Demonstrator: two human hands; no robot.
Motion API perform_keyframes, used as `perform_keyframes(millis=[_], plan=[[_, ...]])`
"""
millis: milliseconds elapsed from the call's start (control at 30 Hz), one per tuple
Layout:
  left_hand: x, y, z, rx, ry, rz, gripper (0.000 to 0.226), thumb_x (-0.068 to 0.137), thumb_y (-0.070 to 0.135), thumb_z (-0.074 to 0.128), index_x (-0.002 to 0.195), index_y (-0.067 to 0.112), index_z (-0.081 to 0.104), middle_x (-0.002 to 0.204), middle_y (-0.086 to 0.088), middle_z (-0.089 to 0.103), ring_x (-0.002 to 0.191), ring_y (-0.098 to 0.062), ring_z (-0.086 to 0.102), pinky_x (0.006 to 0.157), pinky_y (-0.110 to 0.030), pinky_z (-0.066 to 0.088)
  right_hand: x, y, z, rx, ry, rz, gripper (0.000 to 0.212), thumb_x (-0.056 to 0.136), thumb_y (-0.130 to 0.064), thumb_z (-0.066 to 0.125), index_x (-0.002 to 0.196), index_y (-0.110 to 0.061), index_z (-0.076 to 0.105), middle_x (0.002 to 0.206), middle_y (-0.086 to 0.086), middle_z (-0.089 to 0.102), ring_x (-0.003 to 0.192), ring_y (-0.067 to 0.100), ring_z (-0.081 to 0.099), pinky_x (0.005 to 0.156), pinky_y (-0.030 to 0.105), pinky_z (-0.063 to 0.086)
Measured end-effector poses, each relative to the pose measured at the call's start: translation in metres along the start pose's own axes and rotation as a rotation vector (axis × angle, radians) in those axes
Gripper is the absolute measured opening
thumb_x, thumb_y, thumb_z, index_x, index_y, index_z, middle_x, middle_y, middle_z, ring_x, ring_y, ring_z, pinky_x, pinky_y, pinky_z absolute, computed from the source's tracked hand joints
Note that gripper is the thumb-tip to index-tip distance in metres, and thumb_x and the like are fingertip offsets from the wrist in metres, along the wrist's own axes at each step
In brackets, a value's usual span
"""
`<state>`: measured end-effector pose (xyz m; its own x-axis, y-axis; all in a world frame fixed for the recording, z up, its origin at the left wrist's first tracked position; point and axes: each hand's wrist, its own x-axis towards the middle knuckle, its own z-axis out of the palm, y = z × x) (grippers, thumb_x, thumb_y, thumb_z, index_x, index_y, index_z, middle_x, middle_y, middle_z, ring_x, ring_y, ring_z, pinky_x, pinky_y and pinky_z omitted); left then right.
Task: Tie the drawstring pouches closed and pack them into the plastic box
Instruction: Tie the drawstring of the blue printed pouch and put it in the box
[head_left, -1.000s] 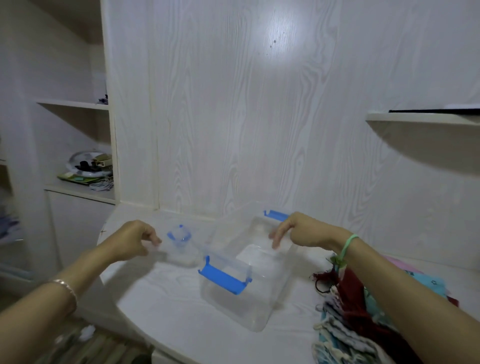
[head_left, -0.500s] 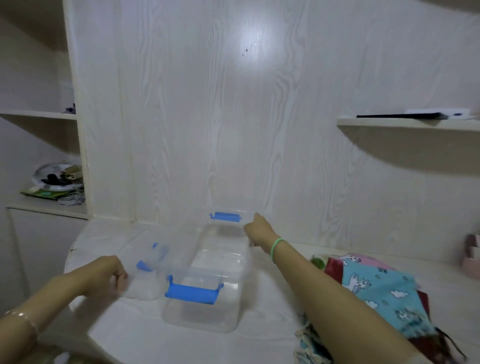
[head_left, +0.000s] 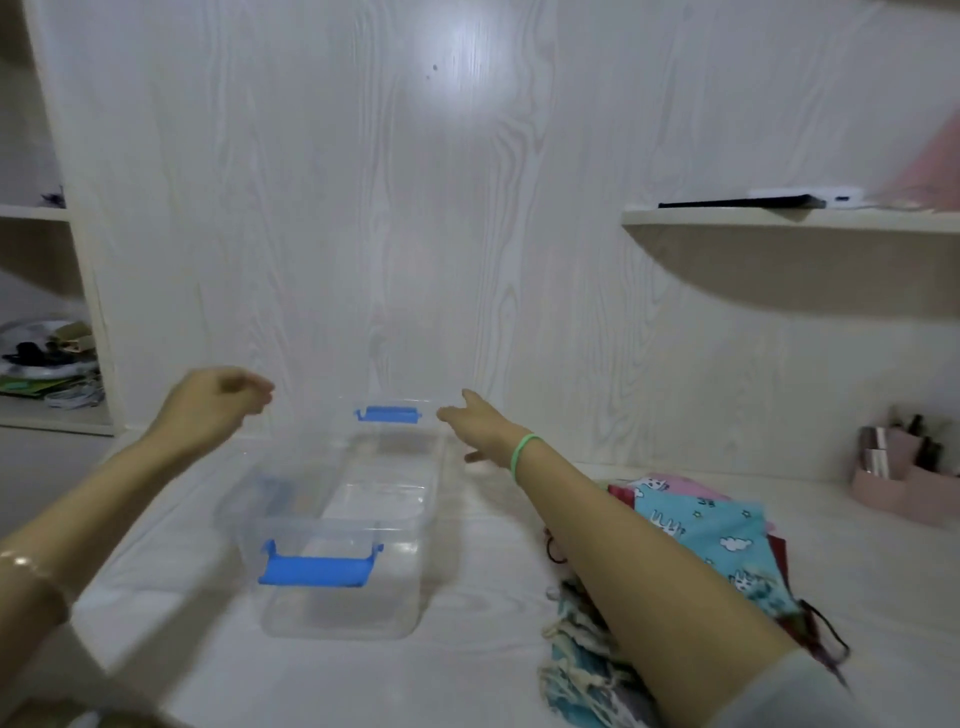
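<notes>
Head view: open-topped plastic box (head_left: 343, 616) beside pouches (head_left: 711, 525); left hand (head_left: 208, 410) grip loosely curled; right hand (head_left: 483, 428) grip released.

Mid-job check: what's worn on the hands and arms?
The left hand and right hand are bare, ungloved. Thin pale bracelet on the left wrist, light green band on the right wrist, and a pale sleeve edge high on the right arm.

A home room, whitewashed wood-grain wall panels (head_left: 363, 208), built-in shelves (head_left: 779, 221), cluttered cubby (head_left: 47, 358), pink organiser of cosmetics (head_left: 904, 470) on the white table (head_left: 493, 597)
</notes>
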<state>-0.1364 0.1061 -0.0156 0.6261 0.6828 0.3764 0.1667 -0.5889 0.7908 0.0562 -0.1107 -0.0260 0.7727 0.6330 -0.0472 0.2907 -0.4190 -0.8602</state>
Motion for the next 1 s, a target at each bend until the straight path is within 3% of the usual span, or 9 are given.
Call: perform_keyframes(millis=[200,300,367,433,567,733,833,900,1000], plan=[[-0.055,0.134,0.083,0.017,-0.219,0.283,0.023,0.084,0.004,0.062,0.096,0.021,0.069,0.096,0.002,0.072,0.092,-0.011,0.066,0.082,-0.025,0.051,-0.039,0.024,-0.084,-0.219,-0.008,0.003,0.046,0.096,-0.020,0.052,0.140,-0.008,0.046,0.137,0.011,0.051,0.120,0.028,0.053,0.093,0.042,0.049],[-0.100,0.177,0.143,0.104,-0.450,0.420,0.028,0.083,0.002,0.058,0.103,0.018,0.069,0.101,0.002,0.070,0.089,-0.009,0.065,0.069,-0.016,0.049,-0.067,0.053,-0.126,-0.548,-0.016,0.049,0.028,0.088,-0.016,0.060,0.110,0.001,0.066,0.099,0.013,0.066,0.081,0.021,0.057,0.068,0.031,0.046],[-0.127,0.188,0.188,0.250,-0.664,0.489,0.029,0.085,0.006,0.057,0.110,0.013,0.069,0.108,-0.003,0.069,0.093,-0.013,0.063,0.063,-0.011,0.043,-0.088,0.075,-0.145,-0.811,-0.045,0.131,0.016,0.082,-0.016,0.068,0.087,-0.001,0.068,0.074,0.006,0.058,0.066,0.019,0.047,0.055,0.025,0.037],[-0.150,0.186,0.232,0.389,-0.840,0.553,0.039,0.088,0.022,0.061,0.125,0.012,0.060,0.122,-0.009,0.063,0.110,-0.024,0.059,0.078,-0.020,0.043,-0.110,0.094,-0.155,-1.038,-0.088,0.243,0.016,0.078,-0.018,0.073,0.090,-0.009,0.068,0.082,0.005,0.062,0.073,0.020,0.053,0.058,0.024,0.042],[-0.177,0.166,0.287,0.553,-1.127,0.563,0.091,0.075,0.066,0.065,0.149,0.032,0.024,0.157,0.001,0.024,0.139,-0.031,0.031,0.111,-0.046,0.033,-0.131,0.133,-0.160,-1.127,-0.275,0.317,0.053,0.086,-0.028,0.068,0.137,-0.022,0.053,0.129,0.001,0.059,0.106,0.020,0.059,0.080,0.026,0.051],[-0.180,0.138,0.302,0.718,-1.089,0.450,0.106,0.072,0.076,0.056,0.152,0.035,0.001,0.160,0.013,-0.012,0.146,-0.037,-0.009,0.109,-0.071,0.008,-0.124,0.169,-0.152,-0.951,-0.186,0.168,0.070,0.083,-0.020,0.070,0.144,-0.038,0.041,0.144,0.003,0.039,0.125,0.025,0.045,0.094,0.027,0.043],[-0.166,0.126,0.296,0.757,-1.045,0.359,0.105,0.074,0.077,0.052,0.153,0.034,-0.001,0.160,0.009,-0.013,0.145,-0.041,-0.009,0.110,-0.071,0.007,-0.104,0.179,-0.134,-0.935,-0.125,0.104,0.076,0.082,-0.021,0.070,0.146,-0.041,0.034,0.155,0.014,0.018,0.145,0.037,0.014,0.117,0.049,0.022],[-0.156,0.117,0.290,0.802,-0.999,0.303,0.104,0.075,0.078,0.050,0.153,0.032,0.001,0.161,0.007,-0.012,0.145,-0.042,-0.006,0.110,-0.071,0.005,-0.084,0.184,-0.119,-0.853,-0.128,0.043,0.075,0.084,-0.017,0.068,0.148,-0.037,0.034,0.160,0.016,0.005,0.148,0.038,0.001,0.120,0.051,0.014],[-0.140,0.105,0.282,0.850,-0.950,0.214,0.103,0.074,0.079,0.048,0.153,0.029,0.007,0.162,0.005,-0.005,0.145,-0.042,0.005,0.109,-0.071,0.007,-0.059,0.183,-0.099,-0.743,-0.123,-0.111,0.070,0.084,-0.015,0.069,0.146,-0.031,0.041,0.160,0.013,0.006,0.149,0.033,0.004,0.121,0.047,0.015]])
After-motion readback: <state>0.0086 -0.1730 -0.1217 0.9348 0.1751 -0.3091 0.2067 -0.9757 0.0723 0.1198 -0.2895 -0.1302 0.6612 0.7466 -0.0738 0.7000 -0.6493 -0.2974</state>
